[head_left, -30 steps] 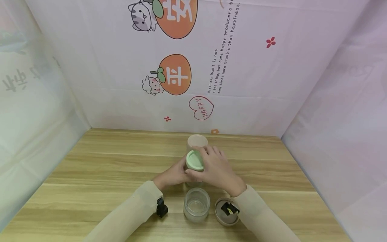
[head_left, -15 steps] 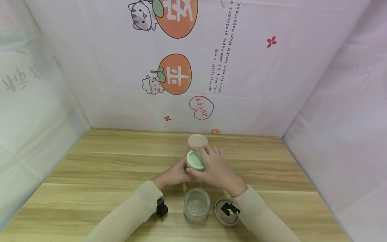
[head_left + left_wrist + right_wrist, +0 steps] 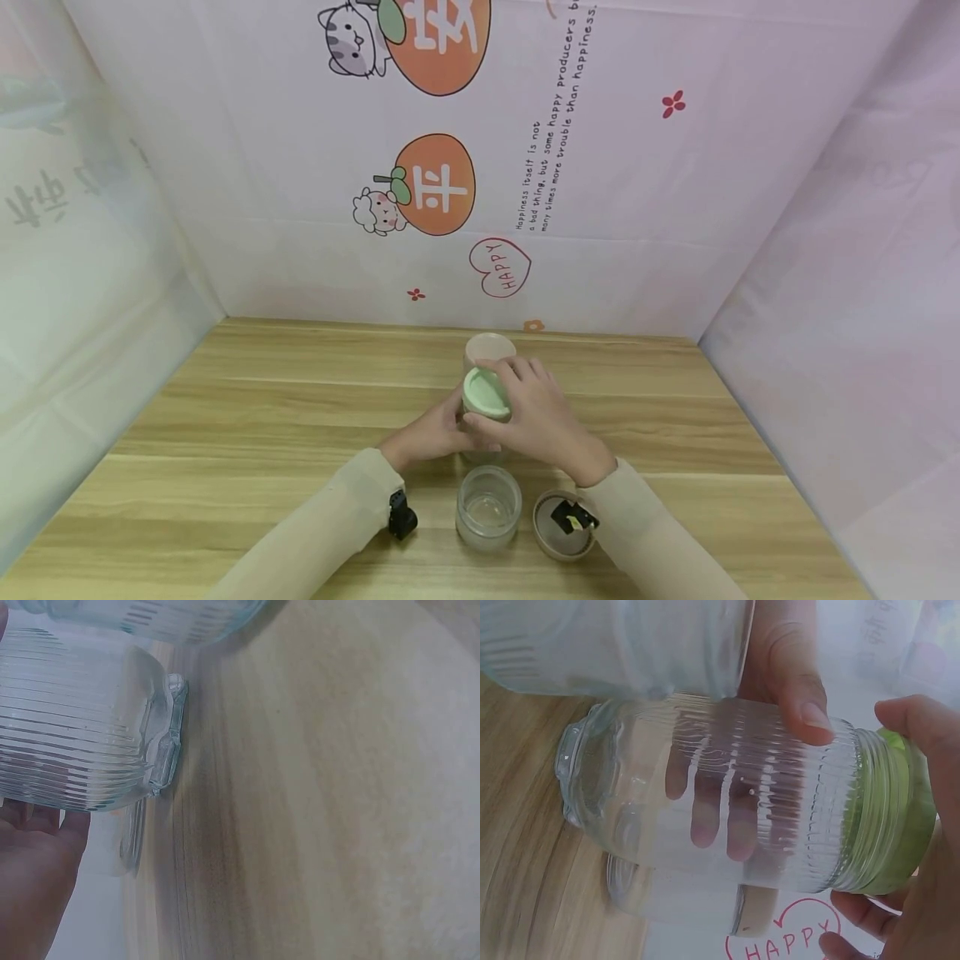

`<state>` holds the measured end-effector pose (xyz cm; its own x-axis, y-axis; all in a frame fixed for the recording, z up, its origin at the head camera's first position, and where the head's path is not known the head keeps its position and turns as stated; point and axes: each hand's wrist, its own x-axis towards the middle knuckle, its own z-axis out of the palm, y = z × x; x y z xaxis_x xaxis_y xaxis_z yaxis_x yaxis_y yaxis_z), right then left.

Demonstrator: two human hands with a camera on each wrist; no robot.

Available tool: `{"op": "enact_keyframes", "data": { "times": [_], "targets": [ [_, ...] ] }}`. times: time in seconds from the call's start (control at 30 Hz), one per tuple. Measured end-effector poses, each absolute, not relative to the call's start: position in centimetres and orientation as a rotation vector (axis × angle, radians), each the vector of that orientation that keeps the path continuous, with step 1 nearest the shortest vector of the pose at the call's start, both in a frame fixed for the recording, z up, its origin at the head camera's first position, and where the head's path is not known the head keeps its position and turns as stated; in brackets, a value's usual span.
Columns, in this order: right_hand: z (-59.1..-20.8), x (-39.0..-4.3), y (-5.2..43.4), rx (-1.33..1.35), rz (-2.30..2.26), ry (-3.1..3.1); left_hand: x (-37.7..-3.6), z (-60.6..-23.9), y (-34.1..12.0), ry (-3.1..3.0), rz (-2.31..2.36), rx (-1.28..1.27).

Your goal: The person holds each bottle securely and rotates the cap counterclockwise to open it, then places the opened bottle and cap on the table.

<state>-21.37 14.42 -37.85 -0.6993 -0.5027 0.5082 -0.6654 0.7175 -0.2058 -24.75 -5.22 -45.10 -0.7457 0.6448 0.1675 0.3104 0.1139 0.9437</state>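
Note:
A clear ribbed glass jar (image 3: 637,795) stands on the wooden table, topped with a green lid (image 3: 486,392). Wrapped around the jar's side is my left hand (image 3: 427,433), its fingers showing through the glass in the right wrist view. My right hand (image 3: 540,417) grips the green lid, thumb on the near side and fingers over the far side. In the left wrist view the jar's ribbed wall (image 3: 67,735) is seen beside the left fingers. From the head view the hands hide most of the jar.
An uncapped glass jar (image 3: 487,533) stands nearer the front edge. Right of it lies a round beige-rimmed lid (image 3: 551,546), partly under the right wrist's camera. Behind the hands is a container with a pale pink top (image 3: 490,348). Printed cloth (image 3: 600,275) walls the table's back and sides.
The right hand and the green lid have shifted very slightly right and away, the hand turning a little on the lid. The left hand stays around the jar.

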Motion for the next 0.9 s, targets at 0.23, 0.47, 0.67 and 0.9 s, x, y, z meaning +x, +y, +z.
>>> {"op": "enact_keyframes", "data": {
  "times": [0.23, 0.47, 0.67, 0.9],
  "targets": [
    [-37.8, -21.4, 14.8, 0.872, 0.548, -2.501, -24.7, -44.9, -5.2, 2.083, 1.680, 0.925],
    [-37.6, -21.4, 15.5, 0.835, 0.557, -2.561, -24.7, -44.7, -5.1, 2.146, 1.666, 0.952],
    [-37.5, -21.4, 16.1, 0.832, 0.614, -2.575, -24.6, -44.7, -5.1, 2.126, 1.677, 0.958],
    [-37.2, -21.3, 16.7, 0.854, 0.728, -2.591, -24.5, -44.5, -5.2, 2.106, 1.701, 0.952]
  ]
}}
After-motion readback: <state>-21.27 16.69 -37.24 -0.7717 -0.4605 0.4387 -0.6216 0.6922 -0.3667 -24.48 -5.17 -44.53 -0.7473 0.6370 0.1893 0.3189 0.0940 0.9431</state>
